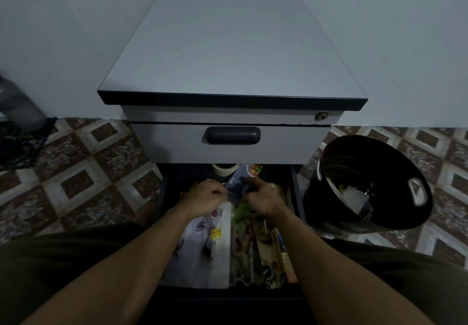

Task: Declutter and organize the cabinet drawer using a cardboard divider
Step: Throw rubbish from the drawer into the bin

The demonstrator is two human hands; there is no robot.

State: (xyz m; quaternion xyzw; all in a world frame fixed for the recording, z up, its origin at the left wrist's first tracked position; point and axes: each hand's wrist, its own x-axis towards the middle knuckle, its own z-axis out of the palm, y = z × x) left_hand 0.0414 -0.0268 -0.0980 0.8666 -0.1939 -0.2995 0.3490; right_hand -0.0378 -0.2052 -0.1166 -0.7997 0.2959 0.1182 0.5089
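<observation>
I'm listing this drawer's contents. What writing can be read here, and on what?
"2PCS": white print on the dark blue packet.
Second print line on that packet: blurred, unreadable.
Yellow label: blurred, unreadable.
Printed boxes at right: too small.

"How's the drawer (pixel 166 183)?"
"Pulled open toward the near side, dark-walled, crammed with papers (pixel 197 251) and packets (pixel 255 238)."
"Far end?"
"A tape roll (pixel 224 169), and a blue packet (pixel 234 181) tilted beside it."
</observation>
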